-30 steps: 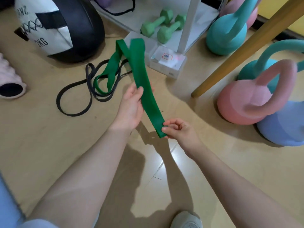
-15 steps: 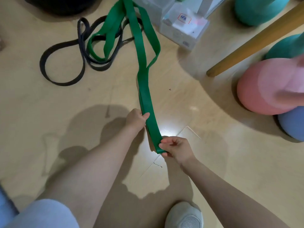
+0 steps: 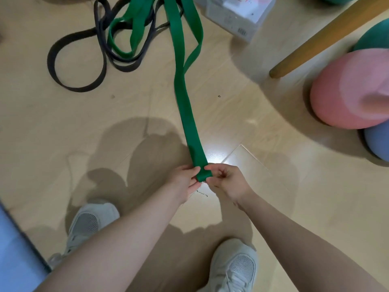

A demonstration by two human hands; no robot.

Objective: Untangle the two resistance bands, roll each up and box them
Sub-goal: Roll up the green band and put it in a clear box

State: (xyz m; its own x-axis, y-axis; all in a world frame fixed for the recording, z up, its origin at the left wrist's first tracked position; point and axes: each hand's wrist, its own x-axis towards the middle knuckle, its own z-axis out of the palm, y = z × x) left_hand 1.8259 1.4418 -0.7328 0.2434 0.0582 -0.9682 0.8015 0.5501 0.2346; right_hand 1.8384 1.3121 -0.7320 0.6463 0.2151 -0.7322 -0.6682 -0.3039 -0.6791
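**Both hands pinch the folded end of the green band**

The pale wood-grain floor (image 3: 63, 133) fills the view. At the right edge sit a round pink kettlebell (image 3: 345, 89), a blue-violet one (image 3: 379, 142) just below it and touching it, and a teal one (image 3: 372, 36) partly cut off above. A slanted light wooden leg (image 3: 320, 34) comes down to the floor beside them.

The long flat green rubber resistance band (image 3: 185, 98) runs from the top of the frame down to the hands, doubled along most of its length and splitting into two strands higher up. Its far loops lie across the narrow black rubber resistance band (image 3: 63, 81), which sprawls in loose loops on the floor at upper left; the two overlap there.

A clear plastic box with a white label (image 3: 237, 15) rests on the floor at the top, just right of the green band.

Two pale mesh trainers (image 3: 235, 266) stand at the bottom.

The left hand (image 3: 183, 182) and right hand (image 3: 227, 184) meet at the band's near end, fingers curled, each pinching a side of the small folded-over tip.
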